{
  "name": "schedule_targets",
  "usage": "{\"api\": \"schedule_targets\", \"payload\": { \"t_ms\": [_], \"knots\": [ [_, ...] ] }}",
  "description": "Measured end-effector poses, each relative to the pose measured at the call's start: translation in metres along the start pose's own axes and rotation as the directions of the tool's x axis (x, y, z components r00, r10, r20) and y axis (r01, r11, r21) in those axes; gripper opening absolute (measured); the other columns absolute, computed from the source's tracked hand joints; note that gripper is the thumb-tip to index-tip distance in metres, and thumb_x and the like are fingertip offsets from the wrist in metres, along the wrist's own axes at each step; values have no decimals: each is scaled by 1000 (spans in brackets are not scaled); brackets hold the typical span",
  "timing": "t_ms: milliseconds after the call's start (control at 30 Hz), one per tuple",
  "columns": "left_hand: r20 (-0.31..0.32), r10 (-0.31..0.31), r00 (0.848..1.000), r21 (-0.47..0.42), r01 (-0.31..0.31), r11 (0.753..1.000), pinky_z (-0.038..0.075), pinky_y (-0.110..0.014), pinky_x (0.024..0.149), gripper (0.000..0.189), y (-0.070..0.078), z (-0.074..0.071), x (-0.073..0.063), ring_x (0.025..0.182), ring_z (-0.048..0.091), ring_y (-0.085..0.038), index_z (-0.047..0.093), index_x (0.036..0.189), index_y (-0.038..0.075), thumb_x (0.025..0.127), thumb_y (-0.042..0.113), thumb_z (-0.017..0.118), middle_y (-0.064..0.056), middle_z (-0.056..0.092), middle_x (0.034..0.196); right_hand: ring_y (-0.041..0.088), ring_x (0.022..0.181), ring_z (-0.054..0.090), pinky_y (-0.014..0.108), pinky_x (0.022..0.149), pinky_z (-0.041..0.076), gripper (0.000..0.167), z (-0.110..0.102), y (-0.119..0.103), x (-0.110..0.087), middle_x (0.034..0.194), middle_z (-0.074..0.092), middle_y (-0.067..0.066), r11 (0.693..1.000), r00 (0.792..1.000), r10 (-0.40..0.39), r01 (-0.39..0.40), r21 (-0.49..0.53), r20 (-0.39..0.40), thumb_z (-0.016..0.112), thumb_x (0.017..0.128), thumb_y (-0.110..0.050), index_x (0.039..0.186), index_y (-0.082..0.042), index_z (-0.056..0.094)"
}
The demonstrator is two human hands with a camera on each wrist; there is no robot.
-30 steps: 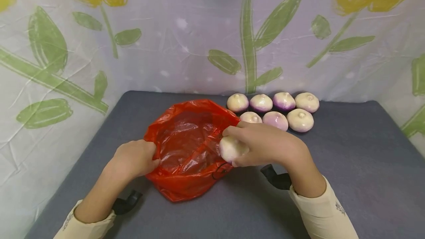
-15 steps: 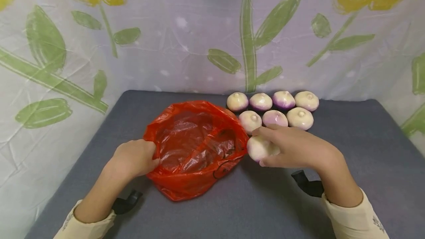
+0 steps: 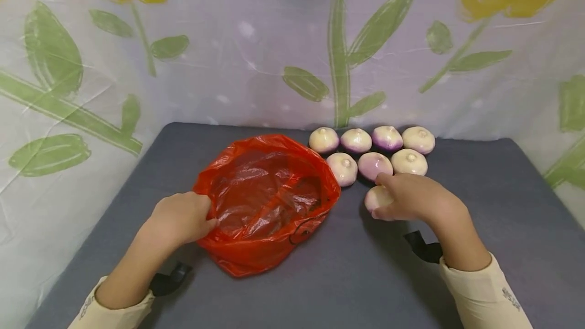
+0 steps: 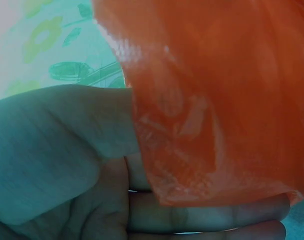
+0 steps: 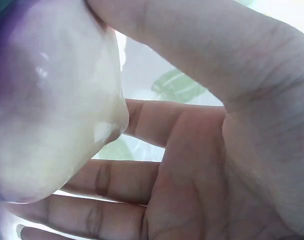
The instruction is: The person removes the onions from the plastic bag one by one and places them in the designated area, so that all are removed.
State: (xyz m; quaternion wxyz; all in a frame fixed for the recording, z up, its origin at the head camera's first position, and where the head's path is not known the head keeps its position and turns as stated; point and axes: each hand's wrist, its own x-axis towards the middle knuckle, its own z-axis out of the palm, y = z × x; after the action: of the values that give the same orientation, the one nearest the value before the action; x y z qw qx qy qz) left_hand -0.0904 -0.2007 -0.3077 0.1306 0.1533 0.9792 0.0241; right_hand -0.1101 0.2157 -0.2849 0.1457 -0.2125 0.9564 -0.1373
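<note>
A red plastic bag (image 3: pixel 249 255) lies on the table with its wide mouth facing up. My left hand (image 3: pixel 178 220) grips the bag's left rim; in the left wrist view the red film (image 4: pixel 216 110) runs between thumb and fingers. My right hand (image 3: pixel 418 197) holds a white and purple turnip (image 3: pixel 377 203) to the right of the bag, apart from it. Thumb and fingertips pinch the turnip (image 5: pixel 57 105) in the right wrist view. Just behind that hand are a pinkish turnip (image 3: pixel 375 165) and a paler turnip (image 3: pixel 409 162).
Several more turnips stand in two rows at the back of the grey table (image 3: pixel 320 288), among them a turnip (image 3: pixel 343 169) right beside the bag's rim. A flower-printed cloth (image 3: pixel 256 55) hangs behind the table and along its sides.
My right hand has moved right with the turnip, away from the bag's right rim, then slightly back toward the turnip rows. My left hand keeps its grip on the bag.
</note>
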Motion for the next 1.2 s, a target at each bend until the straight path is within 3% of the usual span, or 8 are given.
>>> {"api": "schedule_targets", "payload": {
  "t_ms": [267,500,867,1000,1067,1133,1200],
  "knots": [
    [5,-4,1000,-14,4,1000,41,-37,53,31,0,0,-2,57,47,-18,57,65,16,88,26,75,0,49,61,15,66,51,37,67,44,36,4,0,9,68,50,-6,997,997,69,-69,-28,24,78,81,-38,101,-13,61],
    [-2,6,1000,-28,-6,1000,39,-35,51,31,1,2,2,56,46,-18,57,64,17,88,27,74,1,48,60,19,76,59,46,78,49,59,5,3,13,78,59,-4,993,992,108,-104,-51,71,76,82,-42,124,-3,58],
    [4,2,1000,-29,-2,1000,39,-34,51,28,2,1,4,57,46,-17,59,68,16,89,27,74,1,49,61,21,82,63,52,82,50,67,4,10,15,85,64,-4,993,994,95,-91,-74,59,78,81,-42,128,0,56],
    [-3,27,1000,-33,-27,999,40,-35,52,22,2,-2,5,58,46,-17,62,73,16,89,27,74,2,49,62,19,79,60,49,80,50,61,4,10,14,81,61,-6,994,995,91,-87,-60,52,77,82,-42,125,-3,59],
    [-28,54,998,-44,-55,998,40,-35,52,18,0,-5,5,58,47,-16,65,76,18,89,27,73,4,51,62,18,76,59,47,78,50,51,3,10,13,76,58,-6,997,996,75,-73,-33,40,73,85,-39,121,-5,61],
    [-80,90,993,-65,-95,993,39,-34,51,14,-2,-9,4,57,46,-14,66,79,19,89,27,73,7,50,62,20,81,62,48,82,50,48,0,12,8,85,64,-2,999,999,42,-42,-14,13,71,88,-37,123,-5,62],
    [-173,124,977,-115,-145,983,39,-33,50,9,-7,-13,4,55,46,-13,68,84,21,91,26,71,9,51,61,26,92,65,51,88,49,49,-5,16,3,99,68,6,1000,999,7,-7,-7,-31,69,91,-34,128,-3,61]
  ]
}}
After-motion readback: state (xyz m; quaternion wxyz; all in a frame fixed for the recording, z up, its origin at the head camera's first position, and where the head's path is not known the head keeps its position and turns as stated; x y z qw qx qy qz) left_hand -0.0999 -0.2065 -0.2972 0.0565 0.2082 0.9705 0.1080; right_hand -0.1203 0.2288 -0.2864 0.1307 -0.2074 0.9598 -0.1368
